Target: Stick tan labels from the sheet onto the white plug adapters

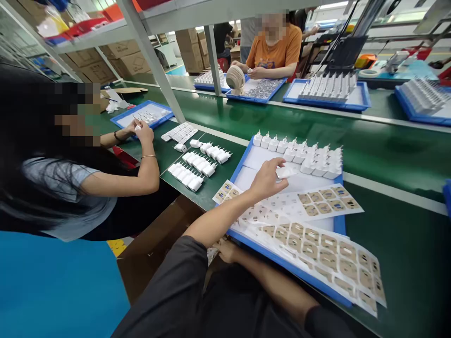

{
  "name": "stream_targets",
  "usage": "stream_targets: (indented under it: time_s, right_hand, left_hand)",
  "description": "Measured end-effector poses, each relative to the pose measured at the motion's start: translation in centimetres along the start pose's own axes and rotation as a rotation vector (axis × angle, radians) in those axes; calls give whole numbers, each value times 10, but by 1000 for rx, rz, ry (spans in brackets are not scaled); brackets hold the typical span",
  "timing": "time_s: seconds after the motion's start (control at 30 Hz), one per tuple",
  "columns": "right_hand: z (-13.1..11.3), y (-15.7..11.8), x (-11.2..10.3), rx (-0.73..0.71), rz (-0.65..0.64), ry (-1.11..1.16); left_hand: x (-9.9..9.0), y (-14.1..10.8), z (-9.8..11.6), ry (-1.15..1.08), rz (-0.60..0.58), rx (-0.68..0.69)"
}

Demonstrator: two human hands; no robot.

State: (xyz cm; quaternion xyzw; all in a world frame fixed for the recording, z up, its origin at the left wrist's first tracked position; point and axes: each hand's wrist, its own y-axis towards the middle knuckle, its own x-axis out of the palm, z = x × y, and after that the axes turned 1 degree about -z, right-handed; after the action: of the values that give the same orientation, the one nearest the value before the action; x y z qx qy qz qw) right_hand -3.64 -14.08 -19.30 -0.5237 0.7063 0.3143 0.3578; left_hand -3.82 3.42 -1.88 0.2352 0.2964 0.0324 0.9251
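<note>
My left hand (268, 180) reaches over a blue-rimmed tray (243, 157), its thumb and fingers closed around the near end of a blurred white piece (287, 172). Rows of white plug adapters (312, 157) with pins pointing up stand along the tray's far side. Sticker sheets with tan cut shapes (326, 202) lie across the tray, and some overhang its near right corner. Low beside the tray's near left edge, my right hand (226, 250) is partly shadowed, its fingers bent at something pale and crumpled that I cannot make out.
White adapters (199, 164) lie in rows on the green table left of the tray. A person at the left (123, 183) handles a small white part over another tray (158, 105). Across the table sits a person in orange (278, 47). A shelf post (155, 61) rises at the left.
</note>
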Motion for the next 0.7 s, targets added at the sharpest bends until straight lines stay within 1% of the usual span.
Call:
stream_targets:
  time_s: [0.1, 0.17, 0.23, 0.3, 0.33, 0.4, 0.47, 0.53, 0.63, 0.7]
  right_hand:
    - [19, -14, 10, 45, -99, 64]
    - [24, -17, 14, 80, -125, 97]
    - [26, -17, 15, 109, -137, 123]
    - [27, -16, 14, 118, -149, 147]
    - [27, -16, 13, 116, -155, 157]
    - [28, -17, 11, 107, -162, 168]
    - [28, -20, 9, 102, -158, 165]
    - [28, -23, 8, 106, -144, 146]
    - [25, -27, 6, 115, -134, 99]
    - [23, -30, 4, 105, -135, 71]
  left_hand:
    - [-14, 9, -2, 12, 28, -7]
    - [-32, 15, 1, 12, 75, -35]
    - [-55, 21, 7, 12, 129, -82]
    - [-82, 23, 15, 26, 159, -111]
    - [-95, 23, 19, 45, 155, -116]
    - [-119, 17, 20, 137, 110, -129]
    - [-137, 6, 12, 295, 42, -169]
    - [-147, -11, -4, 471, -18, -244]
    - [-150, -38, -36, 672, -83, -364]
    - [-149, -53, -54, 748, -106, -411]
